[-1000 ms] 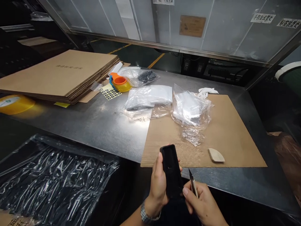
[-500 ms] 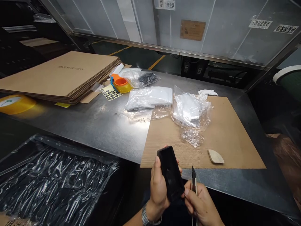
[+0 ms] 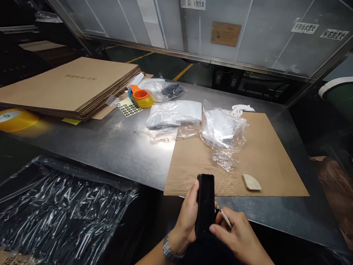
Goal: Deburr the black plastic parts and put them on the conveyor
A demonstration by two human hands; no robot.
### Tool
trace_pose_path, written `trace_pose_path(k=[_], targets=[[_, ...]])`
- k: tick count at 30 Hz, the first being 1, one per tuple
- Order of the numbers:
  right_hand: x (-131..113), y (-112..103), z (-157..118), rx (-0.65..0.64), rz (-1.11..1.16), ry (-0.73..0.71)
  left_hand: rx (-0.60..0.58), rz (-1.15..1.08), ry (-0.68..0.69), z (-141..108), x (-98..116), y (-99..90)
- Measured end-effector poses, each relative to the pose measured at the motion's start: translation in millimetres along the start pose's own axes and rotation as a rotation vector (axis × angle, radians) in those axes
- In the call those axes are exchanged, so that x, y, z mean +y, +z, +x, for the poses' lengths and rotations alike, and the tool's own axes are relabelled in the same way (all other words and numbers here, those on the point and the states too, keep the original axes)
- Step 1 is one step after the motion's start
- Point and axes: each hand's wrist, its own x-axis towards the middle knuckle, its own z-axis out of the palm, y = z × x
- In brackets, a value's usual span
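A black, shallow, tray-like part [image 3: 205,206] stands nearly upright in my left hand [image 3: 185,217], its hollow side showing, in front of the table's near edge. My right hand [image 3: 237,230] is closed on a utility knife [image 3: 226,218] with a pale handle, beside the part's lower right side. The knife's tip points toward that side and is partly hidden. Beyond my hands, a wooden wedge-shaped block [image 3: 251,182] lies on a flat cardboard sheet [image 3: 264,154].
Clear bags with white contents [image 3: 176,112] [image 3: 220,127] and a white glove [image 3: 242,108] lie behind. Stacked cardboard [image 3: 68,84], an orange tape dispenser [image 3: 141,96], a sticker sheet [image 3: 128,107] and a tape roll [image 3: 16,119] are left. Black plastic wrapping [image 3: 68,209] fills the lower left.
My left hand has turned the black part more upright and rotated it. The knife, upright before with its blade visible, now tilts toward the part's right side in my right hand.
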Motion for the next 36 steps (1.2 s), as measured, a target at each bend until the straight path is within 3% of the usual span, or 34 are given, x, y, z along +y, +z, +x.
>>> trace_pose_path(k=[4,7,14,18,23,28,33,36], targets=[[1,8,6,0.126,0.035,0.088,0.089,0.019,0.143,-2,-7,1.4],[2,5,15,0.258,0.071,0.097,0.091,0.036,0.150,-4,-15,2.6],[10,-20,42,0.400,0.216,0.045,0.012,0.156,-0.176,-7,-21,6.4],[14,-25,48,0.373,0.288,0.006,0.006,0.113,-0.202,-8,-16,6.2],[14,-24,34,0.458,0.388,0.005,-0.046,0.088,-0.260,-6,-14,1.9],[6,-20,10,0.357,0.320,-0.024,-0.027,0.037,-0.301,1,-17,-2.0],[-5,-16,0,0.109,-0.140,-0.269,-0.159,-0.236,-0.438,4,-16,1.0],[-10,-10,-2,0.047,-0.415,-0.377,-0.121,-0.282,-0.434,7,-17,1.9]])
